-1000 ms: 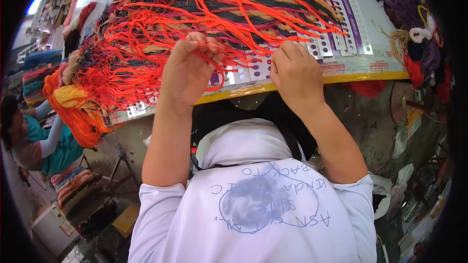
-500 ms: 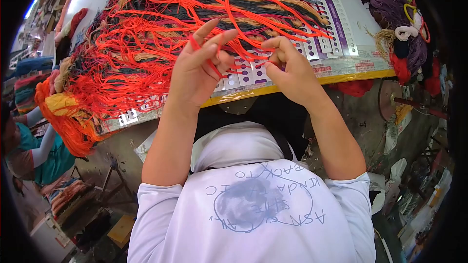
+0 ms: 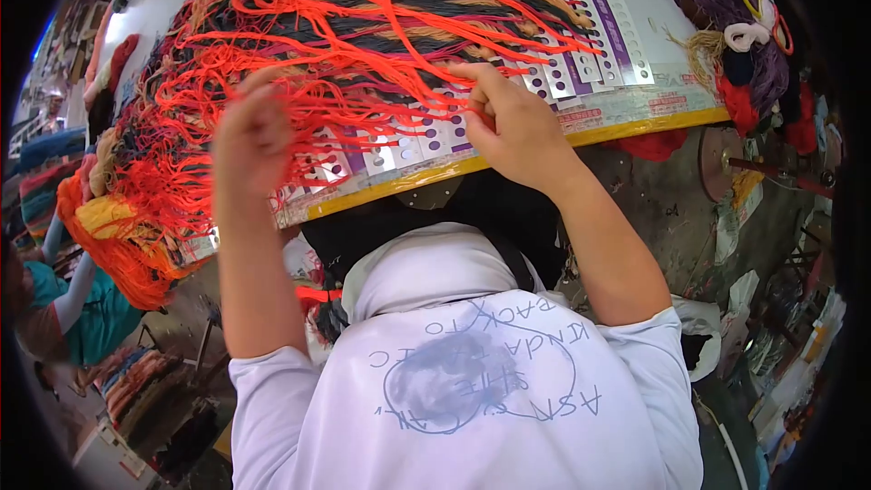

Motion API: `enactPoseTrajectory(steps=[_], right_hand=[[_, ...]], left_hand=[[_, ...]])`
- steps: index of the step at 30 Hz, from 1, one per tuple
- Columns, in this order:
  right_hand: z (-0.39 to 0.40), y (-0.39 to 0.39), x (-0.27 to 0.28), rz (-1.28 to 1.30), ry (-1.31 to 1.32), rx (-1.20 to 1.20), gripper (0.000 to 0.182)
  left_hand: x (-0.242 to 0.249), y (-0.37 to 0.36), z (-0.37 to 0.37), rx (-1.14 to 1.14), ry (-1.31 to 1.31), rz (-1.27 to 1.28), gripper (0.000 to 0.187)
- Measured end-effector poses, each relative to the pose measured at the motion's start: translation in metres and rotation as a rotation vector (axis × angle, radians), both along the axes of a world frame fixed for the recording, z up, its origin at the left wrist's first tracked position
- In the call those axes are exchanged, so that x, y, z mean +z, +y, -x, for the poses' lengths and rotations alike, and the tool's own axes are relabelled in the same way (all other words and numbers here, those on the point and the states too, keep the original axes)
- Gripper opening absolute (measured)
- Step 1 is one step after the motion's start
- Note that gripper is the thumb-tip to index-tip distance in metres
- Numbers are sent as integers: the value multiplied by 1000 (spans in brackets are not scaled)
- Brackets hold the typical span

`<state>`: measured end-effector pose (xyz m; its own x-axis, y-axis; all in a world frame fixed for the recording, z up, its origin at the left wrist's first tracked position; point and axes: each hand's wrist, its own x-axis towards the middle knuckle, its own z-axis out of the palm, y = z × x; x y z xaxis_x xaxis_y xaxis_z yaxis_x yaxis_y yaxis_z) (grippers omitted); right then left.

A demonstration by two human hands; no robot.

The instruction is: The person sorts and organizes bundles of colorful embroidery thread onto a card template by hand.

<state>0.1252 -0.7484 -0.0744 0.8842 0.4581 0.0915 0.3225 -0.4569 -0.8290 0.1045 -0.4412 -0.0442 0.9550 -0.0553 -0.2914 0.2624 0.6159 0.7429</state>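
Observation:
Many skeins of orange, dark, tan and red thread (image 3: 336, 27) lie across the table, their ends fastened along white cards with punched holes (image 3: 399, 152). My right hand (image 3: 517, 122) is at the card edge, thumb and forefinger curled together around an orange strand (image 3: 440, 102). To the left, my left hand (image 3: 254, 132) hovers over the loose orange ends. It is smeared by motion, so its fingers and anything in them cannot be made out.
Yellow tape (image 3: 435, 172) runs along the table's front edge. Purple-striped cards (image 3: 603, 14) lie at the back right, beside a bundle of purple and red yarn (image 3: 762, 45). Orange and yellow yarn (image 3: 113, 236) hangs off the left corner. A person in teal (image 3: 82, 299) is at far left.
My left hand has swept left, away from my right hand, which stays near the card edge. The strand that was looped on my left fingers can no longer be seen there.

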Motion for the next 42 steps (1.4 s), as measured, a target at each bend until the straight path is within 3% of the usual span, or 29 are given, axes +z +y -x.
enactPoseTrajectory(steps=[4,6,7,9,12,13,15,16,17,19,20,23,30,33,35,38,42], right_hand=[[-2,1,-2,9,-12,-4,40],[-3,2,1,38,54,-16,39],[-3,3,1,34,47,-11,39],[-1,5,1,-11,135,-80,36],[10,13,-5,-244,113,-216,21],[16,18,5,-277,69,-258,14],[26,29,28,-415,15,-231,12],[31,36,34,-541,69,-211,12],[33,38,41,-540,70,-210,12],[36,38,53,-533,319,-98,12],[38,41,52,-693,536,-131,12],[39,38,55,-845,669,-127,10],[39,30,51,-894,648,-23,7],[40,36,49,-914,697,-136,6],[40,38,47,-802,423,-176,6],[38,35,56,-593,168,-177,6],[38,40,54,-614,224,-202,4]], left_hand=[[48,89,-6,362,-2,-236,36],[71,104,-17,405,3,-484,39],[68,101,-25,568,22,-974,44],[66,91,-27,429,80,-1707,48],[68,-2,-11,241,7,-1138,50],[68,-34,-5,61,-106,-794,52],[57,-73,11,-175,-38,-176,56],[55,-92,17,-219,0,-98,58],[55,-106,20,-267,32,-19,61],[50,-115,22,-462,24,130,60],[52,-121,23,-445,16,98,61],[50,-125,24,-392,55,131,62],[46,-119,21,-483,-8,191,66],[46,-119,21,-453,-9,177,67],[47,-119,22,-479,-29,-87,67],[51,-122,25,-464,-47,-172,67],[48,-125,27,-408,-75,-78,51]])
